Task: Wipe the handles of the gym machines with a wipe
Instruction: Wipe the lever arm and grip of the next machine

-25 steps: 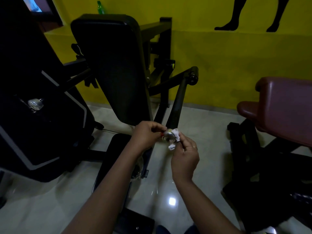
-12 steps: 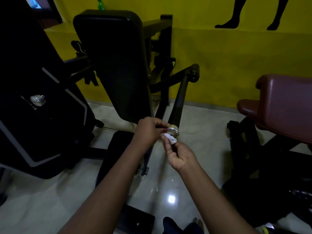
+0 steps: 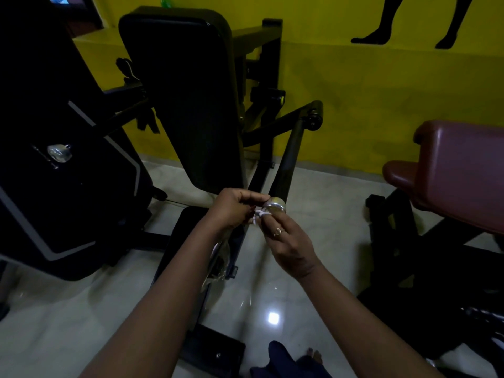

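Note:
A black handle bar (image 3: 286, 159) slopes down from its pivot toward me and ends in a silver cap (image 3: 276, 207). My left hand (image 3: 234, 210) curls its fingers round the cap's left side. A crumpled white wipe (image 3: 259, 214) sits just below and left of the cap, between my two hands. My right hand (image 3: 289, 240), back upward and with a ring on one finger, pinches the wipe against the cap's underside. Most of the wipe is hidden by my fingers.
The black backrest pad (image 3: 185, 99) stands just left of the bar, and a large black machine housing (image 3: 54, 173) with a silver knob (image 3: 58, 153) is further left. A maroon padded bench (image 3: 461, 173) is at the right. Behind is a yellow wall (image 3: 381, 105); below, a glossy pale floor (image 3: 272, 296).
My right hand has turned from palm-up under the cap to back-up, and the wipe has shifted to the cap's lower left. My left hand stays at the cap.

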`<control>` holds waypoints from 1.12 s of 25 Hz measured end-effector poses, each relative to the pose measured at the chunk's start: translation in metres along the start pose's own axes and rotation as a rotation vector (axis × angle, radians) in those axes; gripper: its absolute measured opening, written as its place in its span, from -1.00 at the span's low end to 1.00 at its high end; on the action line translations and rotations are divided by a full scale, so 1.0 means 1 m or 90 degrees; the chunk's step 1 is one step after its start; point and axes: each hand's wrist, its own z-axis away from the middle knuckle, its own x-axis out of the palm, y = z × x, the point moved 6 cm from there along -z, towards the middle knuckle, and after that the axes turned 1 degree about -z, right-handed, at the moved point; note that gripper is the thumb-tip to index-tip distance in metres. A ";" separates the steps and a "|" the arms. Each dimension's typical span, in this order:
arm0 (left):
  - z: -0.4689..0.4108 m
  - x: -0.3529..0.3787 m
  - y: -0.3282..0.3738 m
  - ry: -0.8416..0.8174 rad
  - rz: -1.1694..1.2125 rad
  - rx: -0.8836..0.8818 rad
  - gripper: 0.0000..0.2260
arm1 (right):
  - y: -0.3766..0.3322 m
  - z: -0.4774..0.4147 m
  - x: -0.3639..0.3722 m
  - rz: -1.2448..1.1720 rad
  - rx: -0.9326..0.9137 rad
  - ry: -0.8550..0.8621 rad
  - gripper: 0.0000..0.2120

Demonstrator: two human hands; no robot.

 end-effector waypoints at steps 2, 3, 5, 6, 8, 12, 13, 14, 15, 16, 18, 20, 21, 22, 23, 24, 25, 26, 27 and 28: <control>0.001 0.001 -0.002 -0.004 0.019 -0.005 -0.72 | 0.007 0.000 -0.009 -0.009 -0.005 -0.007 -0.80; 0.002 0.001 -0.001 0.000 0.028 -0.004 -0.73 | 0.010 -0.003 -0.016 0.006 -0.009 0.004 -0.83; 0.004 0.002 -0.001 0.016 0.036 -0.002 -0.76 | 0.015 -0.009 -0.024 0.059 -0.011 0.015 -0.81; 0.003 0.002 -0.001 0.023 0.037 -0.002 -0.77 | 0.015 -0.009 -0.023 0.066 0.005 0.000 -0.81; 0.002 0.003 0.000 0.023 0.039 -0.009 -0.75 | 0.020 0.001 -0.009 -0.011 0.132 -0.149 -0.88; 0.003 0.003 0.002 0.018 0.010 -0.006 -0.76 | 0.062 0.024 -0.024 -0.007 0.421 -0.136 -0.81; 0.003 0.003 0.003 0.023 0.003 -0.002 -0.75 | 0.076 0.019 -0.038 -0.021 0.467 -0.034 -0.87; 0.003 0.003 0.003 0.029 -0.006 0.001 -0.74 | 0.083 0.011 -0.046 -0.023 0.448 0.026 -0.83; 0.004 0.003 0.004 0.028 -0.010 0.002 -0.74 | 0.085 -0.002 -0.046 -0.043 0.428 0.029 -0.76; 0.004 0.002 0.004 0.023 -0.014 0.003 -0.73 | 0.083 -0.015 -0.038 -0.094 0.437 -0.007 -0.73; 0.006 0.003 0.008 0.006 -0.021 0.013 -0.73 | 0.069 -0.027 -0.021 -0.188 0.434 -0.076 -0.71; 0.009 0.005 0.010 0.016 -0.025 0.019 -0.73 | 0.059 -0.028 -0.012 -0.203 0.392 -0.133 -0.71; 0.010 0.006 0.011 0.044 -0.036 0.024 -0.73 | 0.062 -0.029 -0.008 -0.189 0.366 -0.151 -0.71; 0.011 0.007 0.012 0.087 -0.065 0.035 -0.73 | 0.069 -0.033 -0.001 -0.162 0.350 -0.163 -0.72; 0.012 0.007 0.014 0.131 -0.102 0.051 -0.74 | 0.081 -0.038 0.008 -0.126 0.345 -0.173 -0.73; 0.013 0.008 0.016 0.170 -0.139 0.069 -0.76 | 0.094 -0.044 0.017 -0.095 0.355 -0.187 -0.76; 0.015 0.010 0.019 0.201 -0.174 0.090 -0.78 | 0.105 -0.049 0.026 -0.073 0.379 -0.197 -0.80; 0.017 0.012 0.022 0.226 -0.221 0.117 -0.79 | 0.112 -0.052 0.034 -0.068 0.406 -0.205 -0.81; 0.019 0.015 0.026 0.241 -0.277 0.158 -0.80 | 0.115 -0.052 0.037 -0.077 0.426 -0.198 -0.82; 0.021 0.018 0.030 0.249 -0.338 0.216 -0.80 | 0.113 -0.049 0.033 -0.098 0.438 -0.184 -0.81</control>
